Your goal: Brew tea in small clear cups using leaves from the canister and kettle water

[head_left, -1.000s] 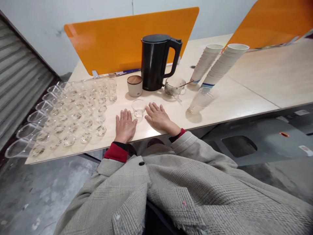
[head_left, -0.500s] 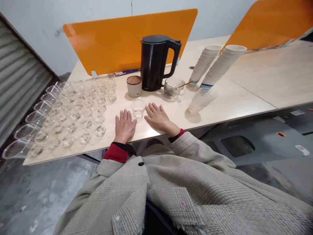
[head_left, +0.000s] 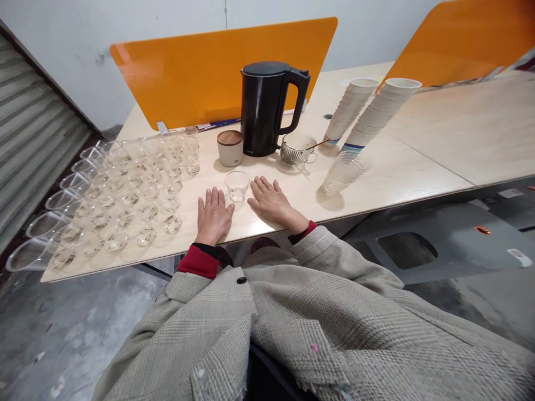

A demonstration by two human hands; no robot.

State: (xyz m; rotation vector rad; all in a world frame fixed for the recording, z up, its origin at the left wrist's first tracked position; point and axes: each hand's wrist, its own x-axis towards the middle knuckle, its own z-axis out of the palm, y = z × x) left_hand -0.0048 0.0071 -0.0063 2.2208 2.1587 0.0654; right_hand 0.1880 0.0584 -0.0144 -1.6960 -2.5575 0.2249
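Observation:
Both hands lie palm down on the pale wooden table [head_left: 288, 206], holding nothing. My left hand [head_left: 214, 216] rests flat near the front edge, fingers pointing away from me. My right hand [head_left: 273, 203] is flat too, its fingers angled to the left. Between them stands a small clear plastic cup [head_left: 237, 186], upright, close to the fingers of both. Behind the cup are a light grey canister [head_left: 230, 154] with a wooden lid and a black electric kettle [head_left: 261, 111]. A ribbed glass cup [head_left: 295, 151] with a thin brown stick in it sits right of the kettle.
Rows of clear plastic cups [head_left: 125, 197], with small dark bits at their bottoms, fill the table's left end. To the right stand two stacks of paper cups [head_left: 378, 111] and a stack of clear cups [head_left: 340, 174]. Orange divider panels [head_left: 184, 78] rise behind. A grey chair [head_left: 460, 239] is at right.

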